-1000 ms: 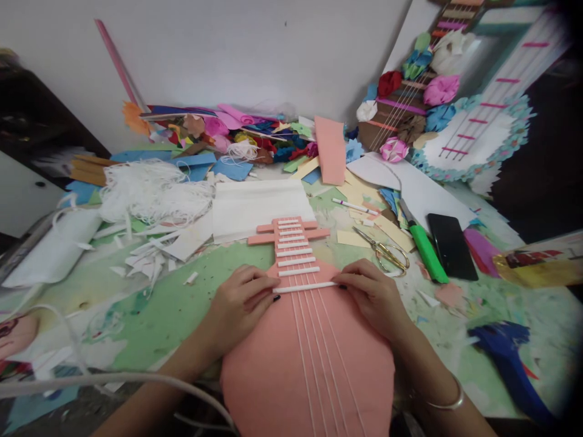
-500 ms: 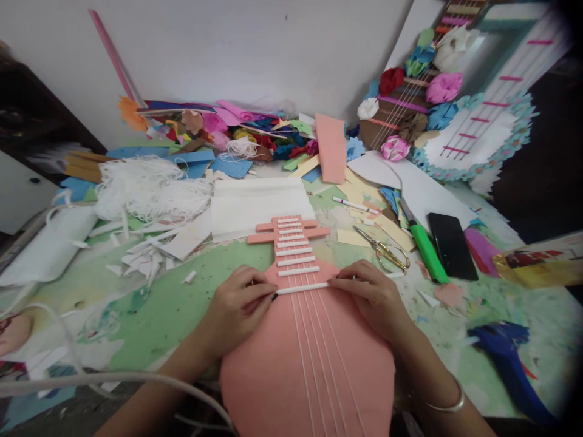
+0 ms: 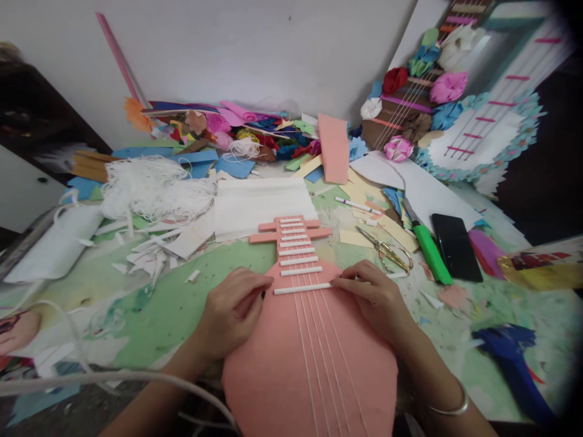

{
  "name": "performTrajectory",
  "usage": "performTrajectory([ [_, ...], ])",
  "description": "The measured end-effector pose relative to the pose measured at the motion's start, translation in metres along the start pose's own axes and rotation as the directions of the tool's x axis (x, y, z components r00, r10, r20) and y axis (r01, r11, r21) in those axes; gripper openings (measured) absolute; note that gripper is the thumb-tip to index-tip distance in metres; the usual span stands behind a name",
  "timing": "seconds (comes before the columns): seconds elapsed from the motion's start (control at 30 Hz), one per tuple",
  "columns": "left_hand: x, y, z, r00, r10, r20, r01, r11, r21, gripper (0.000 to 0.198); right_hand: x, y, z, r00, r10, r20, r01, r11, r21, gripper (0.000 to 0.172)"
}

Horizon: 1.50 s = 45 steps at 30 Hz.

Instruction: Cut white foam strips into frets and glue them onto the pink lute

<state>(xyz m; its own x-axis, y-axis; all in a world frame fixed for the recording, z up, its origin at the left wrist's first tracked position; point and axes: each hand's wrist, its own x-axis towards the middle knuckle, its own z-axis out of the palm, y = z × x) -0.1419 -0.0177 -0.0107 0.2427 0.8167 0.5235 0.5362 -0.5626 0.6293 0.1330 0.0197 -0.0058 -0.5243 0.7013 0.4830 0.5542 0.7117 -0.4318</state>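
A pink paper guitar [image 3: 268, 376] lies in front of me, its neck pointing away. White strings [image 3: 314, 346] run along its body, and several short white paper sticks cross the neck. The lowest and longest white paper stick [image 3: 303, 289] lies across the strings at the top of the body. My right hand [image 3: 376, 297] pinches its right end between thumb and fingertips. Just left of its other end, my left hand [image 3: 234, 309] is apart from the stick, thumb and forefinger separated, with nothing between them.
Gold scissors [image 3: 387, 250], a green cutter [image 3: 430, 252], a black phone [image 3: 456, 247] and a blue glue gun [image 3: 512, 364] lie to the right. White string [image 3: 152, 188] is heaped at left. Decorated paper guitars [image 3: 478, 130] lean behind. A white cable [image 3: 136, 377] crosses the lower left.
My left hand has let go of the left end of the paper stick and drawn back slightly to the left. My right hand stays on the right end.
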Motion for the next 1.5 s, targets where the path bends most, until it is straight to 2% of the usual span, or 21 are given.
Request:
performTrajectory([
  [0.1, 0.001, 0.001, -0.002, 1.000, 0.020, -0.019, -0.020, 1.000, 0.013, 0.024, -0.001, 0.001, 0.001, 1.000, -0.005, -0.004, 0.005, 1.000, 0.007, 0.037],
  [0.23, 0.009, 0.003, -0.002, 0.994, 0.022, 0.110, -0.030, 0.997, 0.078, 0.020, -0.001, 0.001, 0.001, 1.000, -0.007, -0.002, 0.007, 1.000, 0.008, 0.036],
  [0.3, 0.012, 0.004, 0.000, 0.990, 0.026, 0.141, -0.039, 0.996, 0.086, 0.013, -0.001, 0.001, 0.001, 1.000, -0.009, -0.006, 0.009, 1.000, 0.013, 0.036],
  [0.4, 0.014, 0.004, 0.002, 0.993, 0.042, 0.113, -0.052, 0.995, 0.087, 0.013, -0.002, 0.002, 0.002, 1.000, -0.007, -0.012, 0.007, 1.000, 0.018, 0.037],
  [0.5, 0.014, 0.003, -0.002, 0.996, 0.004, 0.091, -0.014, 0.993, 0.114, 0.014, -0.002, 0.003, 0.002, 1.000, 0.000, -0.009, 0.001, 1.000, 0.015, 0.038],
  [0.57, 0.013, -0.002, -0.011, 0.998, -0.040, 0.038, 0.033, 0.986, 0.165, 0.012, -0.002, 0.004, 0.002, 1.000, 0.003, -0.005, -0.003, 1.000, 0.014, 0.037],
  [0.63, 0.012, -0.010, -0.025, 0.993, -0.099, -0.070, 0.112, 0.965, 0.235, 0.009, -0.002, 0.004, 0.002, 1.000, 0.003, -0.007, -0.002, 1.000, 0.012, 0.036],
  [0.77, 0.009, -0.031, -0.060, 0.935, -0.162, -0.314, 0.277, 0.888, 0.366, 0.010, -0.002, 0.003, 0.002, 1.000, -0.001, -0.017, 0.001, 1.000, 0.015, 0.036],
  [0.87, 0.010, -0.035, -0.075, 0.932, -0.167, -0.323, 0.315, 0.814, 0.488, 0.014, -0.003, 0.002, 0.002, 1.000, 0.006, -0.011, -0.006, 1.000, 0.012, 0.036],
  [0.93, 0.012, -0.028, -0.072, 0.948, -0.126, -0.293, 0.271, 0.804, 0.530, 0.016, -0.003, 0.002, 0.002, 1.000, 0.007, -0.012, -0.007, 1.000, 0.009, 0.035],
  [1.03, 0.017, -0.007, -0.053, 0.989, -0.044, -0.143, 0.104, 0.889, 0.446, 0.016, -0.002, 0.001, 0.002, 1.000, 0.006, -0.018, -0.005, 1.000, 0.007, 0.036],
  [1.07, 0.019, 0.001, -0.045, 0.998, -0.018, -0.060, 0.040, 0.917, 0.396, 0.014, -0.001, 0.001, 0.002, 1.000, 0.006, -0.020, -0.005, 1.000, 0.007, 0.036],
  [1.13, 0.021, 0.014, -0.029, 0.997, -0.014, 0.074, -0.007, 0.960, 0.282, 0.010, -0.001, 0.001, 0.002, 1.000, 0.004, -0.023, -0.004, 1.000, 0.005, 0.036],
  [1.2, 0.022, 0.020, -0.017, 0.989, -0.024, 0.143, -0.007, 0.976, 0.218, 0.009, -0.001, 0.001, 0.002, 0.999, 0.000, -0.032, 0.000, 1.000, 0.004, 0.036],
  [1.3, 0.022, 0.020, -0.008, 0.984, -0.058, 0.169, 0.027, 0.983, 0.181, 0.010, -0.001, 0.000, 0.002, 0.999, -0.008, -0.044, 0.008, 1.000, 0.005, 0.036],
  [1.5, 0.016, 0.015, -0.005, 0.982, -0.070, 0.174, 0.046, 0.989, 0.143, 0.013, 0.000, -0.003, 0.002, 0.999, 0.004, -0.032, -0.004, 1.000, 0.017, 0.037],
])
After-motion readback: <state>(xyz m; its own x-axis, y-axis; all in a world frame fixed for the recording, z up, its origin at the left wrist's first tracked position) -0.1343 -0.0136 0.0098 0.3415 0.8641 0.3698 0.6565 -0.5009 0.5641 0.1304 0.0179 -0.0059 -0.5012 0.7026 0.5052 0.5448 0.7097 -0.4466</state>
